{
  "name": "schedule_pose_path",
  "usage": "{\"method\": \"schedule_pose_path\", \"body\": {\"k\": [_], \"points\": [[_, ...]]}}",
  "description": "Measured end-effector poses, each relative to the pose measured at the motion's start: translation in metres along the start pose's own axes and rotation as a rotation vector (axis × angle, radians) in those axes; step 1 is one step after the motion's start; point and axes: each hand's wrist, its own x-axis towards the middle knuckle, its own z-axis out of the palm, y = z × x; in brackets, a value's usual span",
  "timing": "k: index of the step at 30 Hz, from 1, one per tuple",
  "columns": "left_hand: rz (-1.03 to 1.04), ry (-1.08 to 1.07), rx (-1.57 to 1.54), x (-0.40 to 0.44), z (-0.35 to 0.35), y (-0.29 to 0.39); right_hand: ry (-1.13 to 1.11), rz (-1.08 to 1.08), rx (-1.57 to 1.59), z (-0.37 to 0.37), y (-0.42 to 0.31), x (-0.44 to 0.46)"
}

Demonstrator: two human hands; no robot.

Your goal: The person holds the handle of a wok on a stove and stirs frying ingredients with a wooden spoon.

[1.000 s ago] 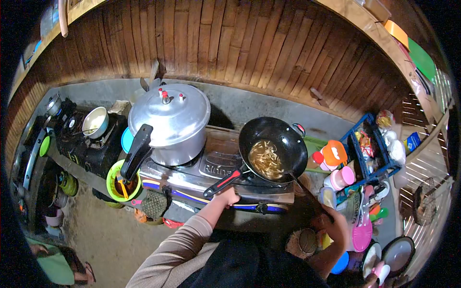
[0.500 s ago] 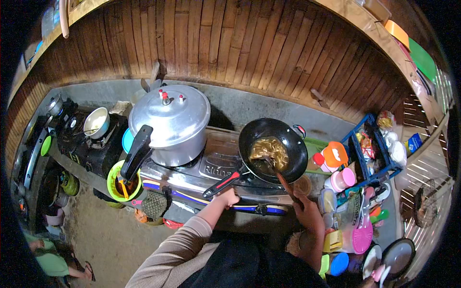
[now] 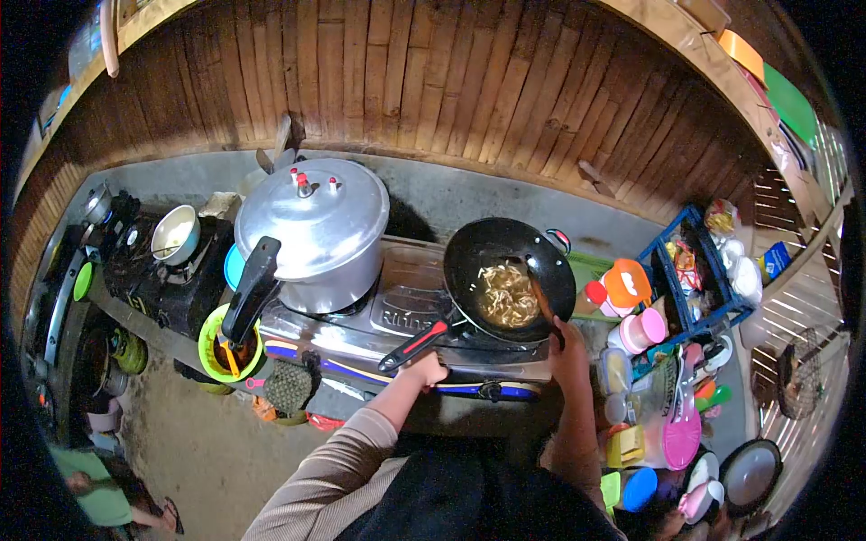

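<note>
Brown wood strips make the wall [image 3: 433, 81], and the stove [image 3: 406, 288] stands on the counter [image 3: 135, 311] below it. On the right side of the stove is the black pan [image 3: 465, 243], with thin pale food [image 3: 507, 298] and brown juice in it. The two hands are apart. The right hand [image 3: 568, 347] is closed around the brown stirrer [image 3: 544, 305]. Half a second ago this hand was lower down; now it is up close to the pan's near right rim. The stirrer's end was in the middle of the food then, and now it is over at the right side. The food looks more spread out than before. The left hand [image 3: 426, 370] is in the same place, curled just under the black and red handle [image 3: 415, 347], but I cannot tell if it grips it. A strip of shiny stove top lies between the pan and the big silver cooker [image 3: 316, 216]. On the right it is tighter: a jar with a red lid [image 3: 595, 294] is near the pan's rim, and tubs [image 3: 616, 371] are just beside the right arm. The blue crate [image 3: 695, 261] is farther off. Bare floor [image 3: 194, 442] shows at the lower left.
</note>
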Motion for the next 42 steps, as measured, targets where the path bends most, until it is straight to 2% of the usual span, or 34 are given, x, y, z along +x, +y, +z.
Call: {"method": "schedule_pose_path", "body": {"k": [2,6,8,9,11,14,17,21,23,26,30,36,38,42], "points": [[0.06,0.056,0.103,-0.014,-0.01,0.012,0.061,-0.107,-0.159,0.002,0.027,-0.002],[0.008,0.044,0.129,-0.035,-0.023,0.03,0.05,-0.143,-0.08,-0.026,0.022,-0.02],[-0.019,0.052,0.055,-0.039,-0.024,0.033,-0.066,-0.015,0.042,-0.048,0.008,-0.034],[-0.018,0.051,0.056,-0.033,-0.021,0.029,-0.065,-0.013,0.041,-0.059,0.0,-0.039],[0.021,0.048,0.06,-0.017,-0.011,0.015,-0.142,0.159,-0.073,-0.074,-0.01,-0.049],[0.013,0.037,0.028,-0.039,-0.024,0.031,-0.135,0.064,-0.079,-0.08,0.026,-0.073],[-0.006,0.022,0.061,-0.042,-0.027,0.034,-0.171,0.162,-0.058,-0.1,-0.001,-0.089],[0.063,0.03,0.077,-0.03,-0.02,0.023,-0.229,0.093,-0.175,-0.124,-0.04,-0.093],[0.043,0.034,0.091,-0.034,-0.022,0.027,-0.273,0.229,-0.071,-0.132,-0.052,-0.093],[-0.017,0.0,0.085,-0.027,-0.018,0.024,-0.315,0.168,-0.072,-0.146,-0.061,-0.093],[0.006,-0.001,0.089,-0.021,-0.015,0.018,-0.243,0.105,-0.068,-0.137,-0.041,-0.096],[0.009,0.001,0.081,-0.026,-0.019,0.022,-0.341,0.081,-0.164,-0.093,-0.059,-0.074],[0.013,0.024,0.098,-0.04,-0.027,0.032,-0.445,0.216,-0.242,-0.082,-0.079,-0.061],[0.021,0.046,0.114,-0.032,-0.021,0.025,-0.367,0.151,-0.125,-0.032,-0.035,-0.045]]}}
